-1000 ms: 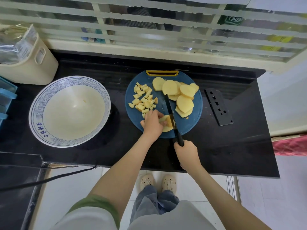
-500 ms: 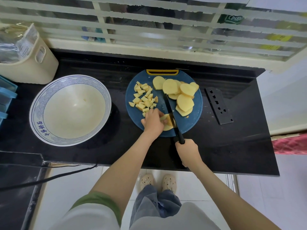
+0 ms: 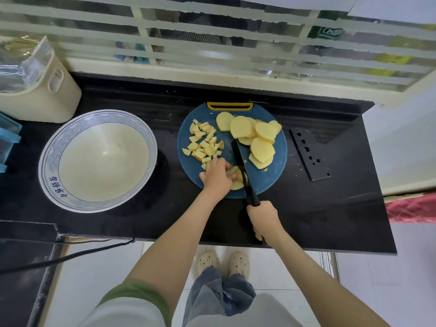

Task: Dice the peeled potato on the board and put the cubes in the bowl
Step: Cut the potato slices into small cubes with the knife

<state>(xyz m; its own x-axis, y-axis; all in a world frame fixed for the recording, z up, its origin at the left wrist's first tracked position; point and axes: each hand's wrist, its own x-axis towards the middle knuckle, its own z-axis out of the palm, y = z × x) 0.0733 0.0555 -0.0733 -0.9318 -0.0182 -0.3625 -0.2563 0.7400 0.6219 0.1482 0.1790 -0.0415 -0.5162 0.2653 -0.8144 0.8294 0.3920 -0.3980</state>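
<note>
A round blue cutting board (image 3: 273, 182) lies on the black counter. Several potato slices (image 3: 260, 147) are stacked on its right half, and a heap of potato cubes (image 3: 204, 143) lies on its left half. My left hand (image 3: 217, 177) holds down a potato slice (image 3: 236, 182) at the board's near edge, fingers curled over it. My right hand (image 3: 265, 219) grips the handle of a black knife (image 3: 240, 166), whose blade stands in that slice just right of my left fingers. The white bowl (image 3: 59, 142) with a blue patterned rim stands left of the board, holding nothing but a tiny scrap.
A black perforated metal plate (image 3: 309, 154) lies right of the board. A cream bin (image 3: 49, 100) stands at the back left, with blue containers (image 3: 7, 138) at the left edge. A window frame runs behind the counter. A black cable (image 3: 70, 256) hangs below the counter's front edge.
The knife has worked back and forth through the held slice, the right hand shifting slightly. The left hand has stayed pressed on the slice; the cubes and slices lie as before.
</note>
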